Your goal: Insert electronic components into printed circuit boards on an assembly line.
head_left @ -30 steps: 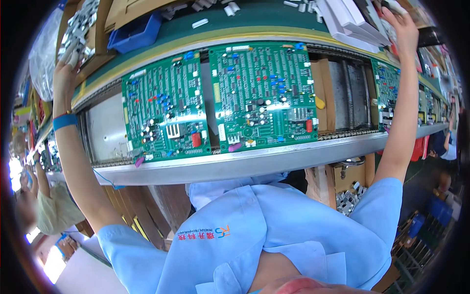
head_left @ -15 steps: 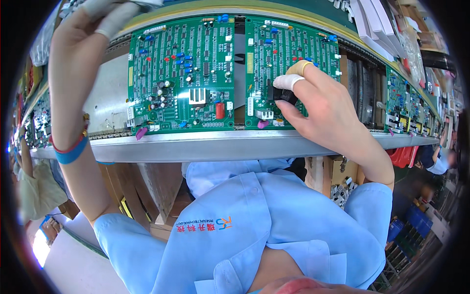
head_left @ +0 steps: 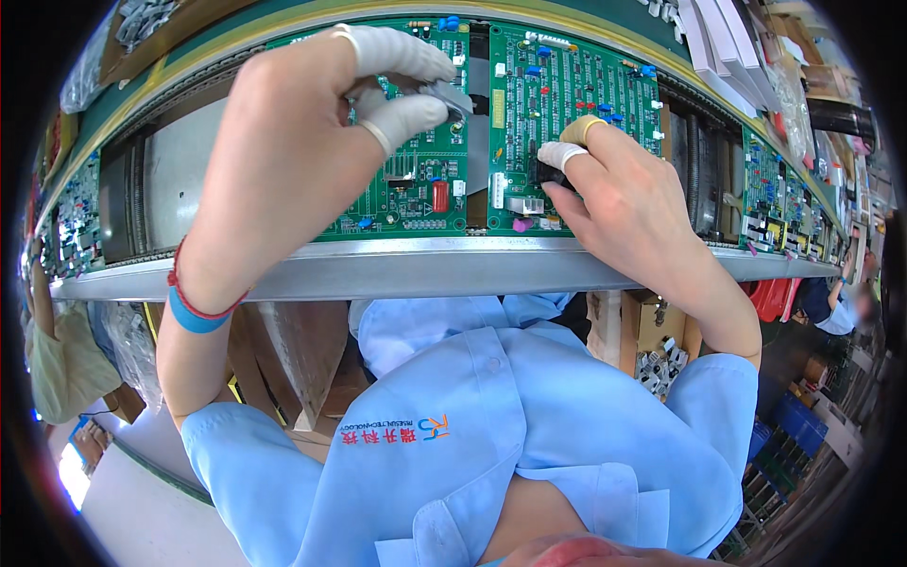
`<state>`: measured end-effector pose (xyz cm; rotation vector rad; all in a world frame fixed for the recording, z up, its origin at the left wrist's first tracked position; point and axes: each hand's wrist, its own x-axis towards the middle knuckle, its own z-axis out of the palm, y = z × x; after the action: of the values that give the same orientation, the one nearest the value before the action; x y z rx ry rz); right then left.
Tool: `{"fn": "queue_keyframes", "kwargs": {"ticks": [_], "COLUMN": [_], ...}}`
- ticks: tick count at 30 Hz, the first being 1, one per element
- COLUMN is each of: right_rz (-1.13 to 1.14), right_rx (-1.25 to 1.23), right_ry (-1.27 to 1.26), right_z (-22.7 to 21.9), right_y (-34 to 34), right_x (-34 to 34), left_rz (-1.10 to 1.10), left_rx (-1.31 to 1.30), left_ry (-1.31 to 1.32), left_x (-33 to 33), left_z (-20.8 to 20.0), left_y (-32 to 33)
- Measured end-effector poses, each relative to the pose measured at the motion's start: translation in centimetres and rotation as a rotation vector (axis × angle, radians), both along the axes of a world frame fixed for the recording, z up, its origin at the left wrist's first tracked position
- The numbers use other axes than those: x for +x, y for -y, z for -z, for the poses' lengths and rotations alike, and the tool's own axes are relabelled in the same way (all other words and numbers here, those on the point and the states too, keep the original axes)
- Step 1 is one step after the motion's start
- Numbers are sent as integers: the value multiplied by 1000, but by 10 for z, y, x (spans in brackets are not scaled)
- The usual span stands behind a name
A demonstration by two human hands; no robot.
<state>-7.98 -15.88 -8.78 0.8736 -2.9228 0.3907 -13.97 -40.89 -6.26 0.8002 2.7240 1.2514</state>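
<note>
Above circuit boards (head_left: 590,80): left hand (head_left: 293,151) pinching grey piece (head_left: 453,96), right hand (head_left: 624,194) curled.

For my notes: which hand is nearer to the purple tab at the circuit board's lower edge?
Right. The right hand is close, up and right of the purple tab, over the same circuit board; the left hand is farther, up and left, with fingers over the neighbouring board.
</note>
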Motion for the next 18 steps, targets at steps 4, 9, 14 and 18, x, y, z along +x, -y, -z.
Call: {"fn": "queue_keyframes", "kwargs": {"ticks": [4,9,14,18], "right_rz": [6,-13,115,122], "right_rx": [29,-34,-374,-420], "right_ry": [25,-4,23,57], "right_z": [3,-1,-11,-10], "right_y": [-2,-15,-34,-37], "right_x": [2,-2,-28,-31], "left_rz": [59,127,287,325], "left_rx": [-7,7,-187,-279], "left_ry": [-21,33,-82,-44], "left_x": [4,9,11,10], "left_z": [5,14,19,22], "left_y": [-10,-24,-46,-60]}}
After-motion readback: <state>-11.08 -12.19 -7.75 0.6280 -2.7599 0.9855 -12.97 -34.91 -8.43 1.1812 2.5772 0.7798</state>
